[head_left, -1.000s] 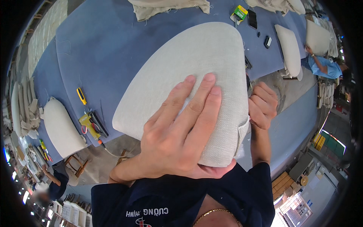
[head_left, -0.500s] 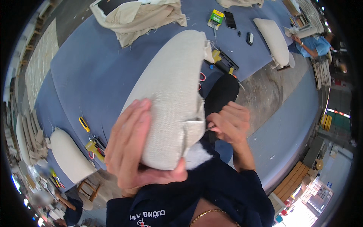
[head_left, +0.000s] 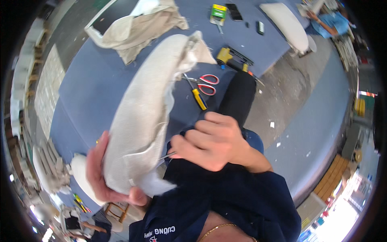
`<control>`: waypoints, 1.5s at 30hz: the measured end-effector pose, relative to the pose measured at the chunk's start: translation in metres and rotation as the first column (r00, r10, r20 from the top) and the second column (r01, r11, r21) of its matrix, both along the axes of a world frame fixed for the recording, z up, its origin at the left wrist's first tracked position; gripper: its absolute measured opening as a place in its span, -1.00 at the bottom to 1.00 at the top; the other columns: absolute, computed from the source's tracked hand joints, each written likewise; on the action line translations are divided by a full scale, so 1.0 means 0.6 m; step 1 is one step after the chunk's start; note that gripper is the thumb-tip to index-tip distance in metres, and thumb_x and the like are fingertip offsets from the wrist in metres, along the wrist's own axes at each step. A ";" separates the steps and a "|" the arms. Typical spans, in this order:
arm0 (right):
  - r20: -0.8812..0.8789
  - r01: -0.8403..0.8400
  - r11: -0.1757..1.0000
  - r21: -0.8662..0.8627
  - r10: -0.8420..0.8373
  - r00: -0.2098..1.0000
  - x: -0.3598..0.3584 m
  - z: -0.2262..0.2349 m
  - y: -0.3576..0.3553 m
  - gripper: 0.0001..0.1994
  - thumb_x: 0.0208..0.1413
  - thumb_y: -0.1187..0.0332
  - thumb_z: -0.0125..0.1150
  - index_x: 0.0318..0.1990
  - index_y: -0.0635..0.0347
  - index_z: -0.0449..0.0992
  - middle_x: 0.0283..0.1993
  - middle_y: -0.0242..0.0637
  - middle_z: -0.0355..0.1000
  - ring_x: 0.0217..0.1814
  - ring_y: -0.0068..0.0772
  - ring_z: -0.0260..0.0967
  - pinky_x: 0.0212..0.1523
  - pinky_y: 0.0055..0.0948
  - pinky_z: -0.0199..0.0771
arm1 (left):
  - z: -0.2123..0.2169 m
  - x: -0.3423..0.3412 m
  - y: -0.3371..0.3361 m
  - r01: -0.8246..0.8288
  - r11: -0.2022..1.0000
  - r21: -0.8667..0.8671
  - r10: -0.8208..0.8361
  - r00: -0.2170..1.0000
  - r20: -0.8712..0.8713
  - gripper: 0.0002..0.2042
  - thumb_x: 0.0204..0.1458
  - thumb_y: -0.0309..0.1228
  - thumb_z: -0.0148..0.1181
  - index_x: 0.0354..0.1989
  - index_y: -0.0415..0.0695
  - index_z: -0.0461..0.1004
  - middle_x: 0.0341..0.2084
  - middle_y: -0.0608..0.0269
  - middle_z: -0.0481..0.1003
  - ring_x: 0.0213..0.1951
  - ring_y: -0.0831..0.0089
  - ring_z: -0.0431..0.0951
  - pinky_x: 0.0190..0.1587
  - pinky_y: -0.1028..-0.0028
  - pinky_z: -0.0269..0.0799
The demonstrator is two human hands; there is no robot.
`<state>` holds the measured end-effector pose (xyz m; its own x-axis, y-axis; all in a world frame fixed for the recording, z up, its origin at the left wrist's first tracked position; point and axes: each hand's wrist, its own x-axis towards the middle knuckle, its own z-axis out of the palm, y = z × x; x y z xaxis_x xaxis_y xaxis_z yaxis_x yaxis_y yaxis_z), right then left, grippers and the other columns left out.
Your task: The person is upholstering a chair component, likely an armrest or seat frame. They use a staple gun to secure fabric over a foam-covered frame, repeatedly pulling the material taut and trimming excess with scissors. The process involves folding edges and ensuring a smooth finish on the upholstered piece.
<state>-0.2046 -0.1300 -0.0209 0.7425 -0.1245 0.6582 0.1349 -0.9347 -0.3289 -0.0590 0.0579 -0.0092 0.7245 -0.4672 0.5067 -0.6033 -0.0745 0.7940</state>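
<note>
A long, curved padded piece (head_left: 137, 109) covered in cream fabric stands slanted in front of me, its fabric edges loose along the right side. My left hand (head_left: 98, 173) grips its lower end, thumb at the bottom and fingers on the left side. White padding (head_left: 155, 183) sticks out at that end. My right hand (head_left: 209, 141) is closed around a tool whose thin metal shaft (head_left: 167, 155) points at the open fabric edge; the fist hides its handle. Beyond the right hand lie a yellow-handled screwdriver (head_left: 199, 99) and red-handled scissors (head_left: 207, 84) on the blue table.
A yellow and black staple gun (head_left: 229, 56) lies near the table's right edge. Farther back are a green and yellow box (head_left: 218, 14), a phone (head_left: 234, 12) and a fabric-draped frame (head_left: 141, 32). Another padded piece (head_left: 286, 26) lies at far right, near a person in blue (head_left: 330, 26).
The padded piece has moved left and turned, showing more of its loose fabric side. My right hand has moved left with the tool. The scissors and screwdriver have come into clear sight.
</note>
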 end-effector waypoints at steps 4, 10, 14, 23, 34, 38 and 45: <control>-0.094 -0.027 0.999 -0.017 0.025 0.995 -0.029 -0.009 -0.023 -0.73 -0.07 0.19 0.47 -0.33 0.17 0.59 -0.62 -0.55 0.24 -0.64 -0.58 0.18 -0.57 -0.47 0.03 | 0.019 0.015 -0.023 0.125 0.959 0.256 -0.185 0.957 0.223 -0.08 -0.26 0.22 0.28 0.07 -0.48 0.50 0.06 -0.41 0.50 0.22 -0.36 0.41 0.32 -0.16 0.19; 0.034 -0.131 0.991 -0.029 0.132 0.991 -0.036 -0.022 -0.050 -0.67 0.00 0.20 0.43 -0.38 0.35 0.54 -0.66 -0.39 0.18 -0.67 -0.45 0.11 -0.60 -0.43 -0.01 | 0.019 -0.026 -0.053 0.205 0.968 0.148 -0.230 0.956 0.180 -0.20 -0.20 0.04 0.28 0.01 -0.57 0.49 -0.07 -0.42 0.55 0.01 -0.18 0.62 0.14 0.09 0.51; 0.105 -0.283 0.958 -0.047 0.286 0.952 -0.008 -0.034 -0.070 -0.63 0.02 0.19 0.41 -0.39 0.41 0.50 -0.65 -0.33 0.14 -0.67 -0.38 0.10 -0.61 -0.42 -0.01 | 0.012 -0.040 -0.044 0.156 0.982 0.102 -0.173 0.968 0.181 -0.25 -0.31 -0.08 0.39 0.02 -0.48 0.49 -0.07 -0.27 0.57 -0.06 -0.16 0.64 0.06 0.12 0.58; 0.070 -0.442 0.890 -0.110 0.451 0.890 -0.021 -0.040 -0.122 -0.55 0.33 0.22 0.13 -0.46 0.54 0.45 -0.69 -0.18 0.23 -0.72 -0.26 0.13 -0.65 -0.34 0.08 | 0.015 -0.055 -0.036 0.114 0.991 0.064 -0.122 0.983 0.134 -0.29 -0.33 -0.10 0.41 0.02 -0.34 0.50 0.04 -0.07 0.54 -0.02 -0.09 0.59 -0.03 0.19 0.60; -0.026 -0.433 0.901 0.021 0.433 0.901 -0.038 -0.016 -0.109 -0.56 0.38 0.24 0.09 -0.43 0.55 0.47 -0.68 -0.26 0.20 -0.73 -0.37 0.04 -0.66 -0.38 -0.07 | -0.002 -0.067 -0.039 0.141 0.989 0.031 -0.144 0.979 0.144 -0.26 -0.30 -0.03 0.39 0.04 -0.34 0.48 0.08 -0.08 0.50 0.04 -0.12 0.54 0.03 0.15 0.56; 0.065 -0.427 0.903 -0.047 0.430 0.901 0.002 -0.036 -0.097 -0.52 0.40 0.19 0.05 -0.43 0.54 0.46 -0.67 -0.22 0.23 -0.73 -0.33 0.05 -0.66 -0.35 -0.06 | -0.004 -0.065 -0.034 0.082 0.997 0.013 -0.083 0.979 0.184 -0.26 -0.30 -0.04 0.39 0.04 -0.35 0.46 0.09 -0.09 0.50 0.04 -0.14 0.53 0.03 0.13 0.55; -0.076 -0.203 0.968 -0.145 0.193 0.978 -0.017 -0.006 -0.105 -0.53 0.41 0.15 0.03 -0.38 0.46 0.53 -0.56 -0.11 0.40 -0.55 -0.07 0.37 -0.41 -0.14 0.37 | 0.007 -0.034 -0.039 0.087 0.995 -0.042 -0.078 0.980 0.185 -0.29 -0.31 -0.06 0.40 0.02 -0.29 0.46 0.06 0.02 0.52 0.02 -0.08 0.55 0.00 0.18 0.56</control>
<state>-0.2148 -0.1930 -0.0246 0.7812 0.1266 0.6113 0.3064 -0.9309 -0.1988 -0.0793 0.0345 -0.0048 0.5774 -0.4928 0.6510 -0.7410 0.0184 0.6712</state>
